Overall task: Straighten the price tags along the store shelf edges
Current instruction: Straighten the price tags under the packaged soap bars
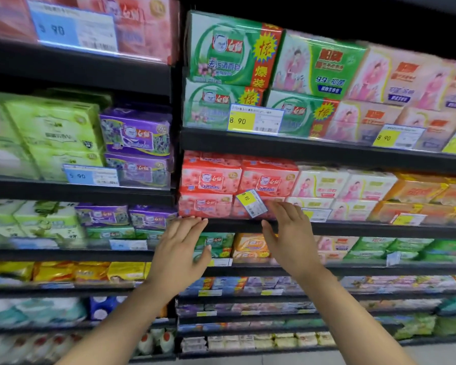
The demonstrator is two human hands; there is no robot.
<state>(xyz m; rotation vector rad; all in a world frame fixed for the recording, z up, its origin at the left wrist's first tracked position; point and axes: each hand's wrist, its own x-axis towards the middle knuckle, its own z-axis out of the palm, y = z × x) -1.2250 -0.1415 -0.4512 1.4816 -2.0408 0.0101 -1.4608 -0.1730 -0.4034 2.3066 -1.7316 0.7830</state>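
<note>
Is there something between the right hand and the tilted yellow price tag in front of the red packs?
Nothing visible blocks it. The right hand is open, its fingertips right beside the tilted price tag, with only open air between them. The left hand rests lower left on the shelf edge.

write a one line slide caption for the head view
Both hands, left and right, reach toward a tilted 8.90 price tag on the red soap packs' shelf edge.
</note>
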